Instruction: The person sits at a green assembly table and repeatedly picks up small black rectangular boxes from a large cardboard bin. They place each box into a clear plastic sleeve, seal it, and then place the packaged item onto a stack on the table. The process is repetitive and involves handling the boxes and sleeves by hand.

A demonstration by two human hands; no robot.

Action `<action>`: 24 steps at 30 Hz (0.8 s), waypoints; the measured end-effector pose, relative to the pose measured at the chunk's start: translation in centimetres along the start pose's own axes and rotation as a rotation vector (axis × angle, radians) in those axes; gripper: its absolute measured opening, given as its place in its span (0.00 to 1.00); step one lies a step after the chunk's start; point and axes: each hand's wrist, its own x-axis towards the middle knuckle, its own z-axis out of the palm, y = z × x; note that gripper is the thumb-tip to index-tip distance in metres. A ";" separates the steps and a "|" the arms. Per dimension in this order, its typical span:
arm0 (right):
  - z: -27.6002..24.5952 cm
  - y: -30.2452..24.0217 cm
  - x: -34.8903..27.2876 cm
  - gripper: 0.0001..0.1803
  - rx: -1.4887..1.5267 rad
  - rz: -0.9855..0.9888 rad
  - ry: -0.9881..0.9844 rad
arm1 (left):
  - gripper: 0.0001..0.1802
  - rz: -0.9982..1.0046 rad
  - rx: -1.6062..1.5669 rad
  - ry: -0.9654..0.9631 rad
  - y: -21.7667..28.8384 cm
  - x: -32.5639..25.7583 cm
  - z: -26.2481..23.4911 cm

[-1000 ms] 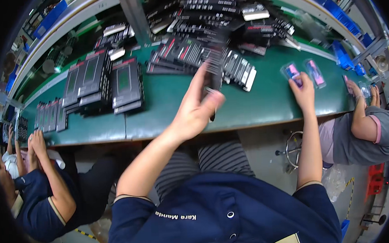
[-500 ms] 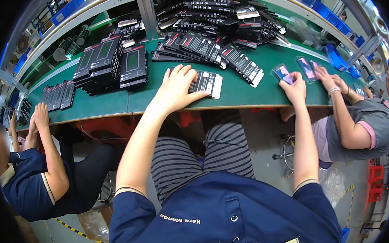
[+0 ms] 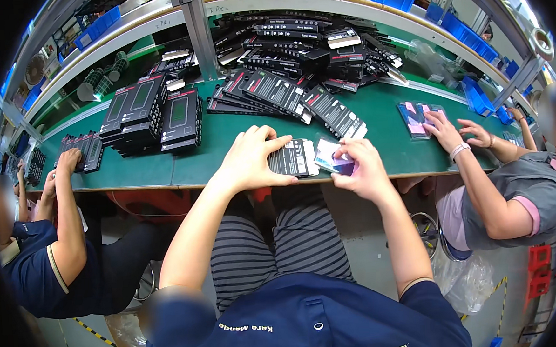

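Pinched between my right hand's (image 3: 362,168) fingertips is a small glossy card (image 3: 331,159), pale with a purple tint, held just above the near edge of the green worktop (image 3: 382,113); that grip is narrow and closed on the card. My left hand (image 3: 251,159) lies flat with fingers spread on a black box (image 3: 294,158) just beside the card, pressing it down rather than clasping it. I judge the card light, thin and slick, likely to bend or slip, so its edges are the place to hold; the box looks stiff and light, best taken by its long sides. Farther back, more black boxes lie fanned out (image 3: 285,90) and stacked (image 3: 153,114). At either side a co-worker's hands (image 3: 444,128) (image 3: 67,162) rest on the same worktop.
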 end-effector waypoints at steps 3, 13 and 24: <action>-1.5 0.4 1.1 0.25 0.062 0.014 -0.167 | 0.45 -0.040 -0.021 -0.008 -0.1 -0.7 -0.9; 3.2 -3.0 2.4 0.26 0.540 -0.061 -0.286 | 0.42 0.062 -0.049 -0.014 0.3 0.9 0.2; 2.5 -8.5 6.8 0.15 1.568 0.264 0.058 | 0.37 -0.113 -0.712 0.832 4.3 1.9 3.7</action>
